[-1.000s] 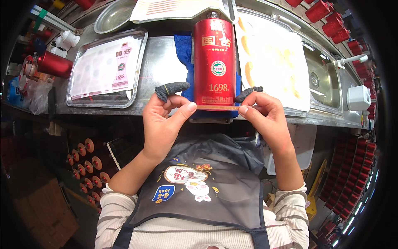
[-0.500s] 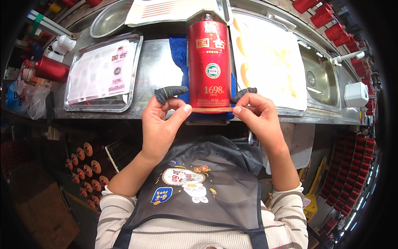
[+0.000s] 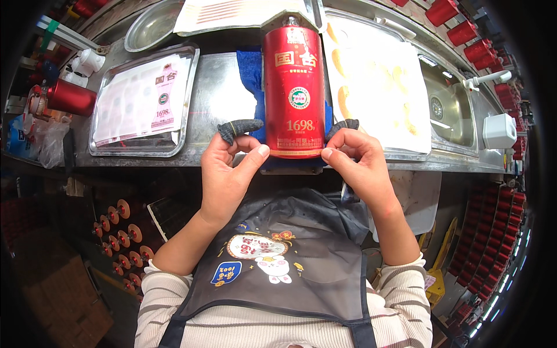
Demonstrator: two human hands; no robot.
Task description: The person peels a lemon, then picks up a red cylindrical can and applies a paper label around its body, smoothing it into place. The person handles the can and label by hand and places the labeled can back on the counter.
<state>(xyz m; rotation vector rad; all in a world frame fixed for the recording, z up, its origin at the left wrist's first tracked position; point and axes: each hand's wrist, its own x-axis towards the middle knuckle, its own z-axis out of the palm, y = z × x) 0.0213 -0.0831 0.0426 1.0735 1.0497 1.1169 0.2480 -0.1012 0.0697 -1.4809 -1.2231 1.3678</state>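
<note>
Just drew thin, flat tan strip (image 3: 295,153) snug to low end of tall, round red bottle (image 3: 295,107); seems to fit the curve | before: straight, out in front; now bent, with right hand (image 3: 362,165) closer | ends pinched in left hand (image 3: 226,174) and right, held apart | bottle: between and just past hands, over rumpled blue cloth (image 3: 248,72)

A long grey stainless-steel worktop (image 3: 217,87) crosses the room, and its surface shines strongly under white light. In its right part is set a rectangular metal sink (image 3: 455,130) with a white plastic tap (image 3: 490,78). Lower on the right, dense rows of red cylinders (image 3: 487,243) fill the background, near a yellow frame (image 3: 439,287). At the lower left, a dim brown surface (image 3: 55,290) is too dark to tell whether floor or boxes.
</note>
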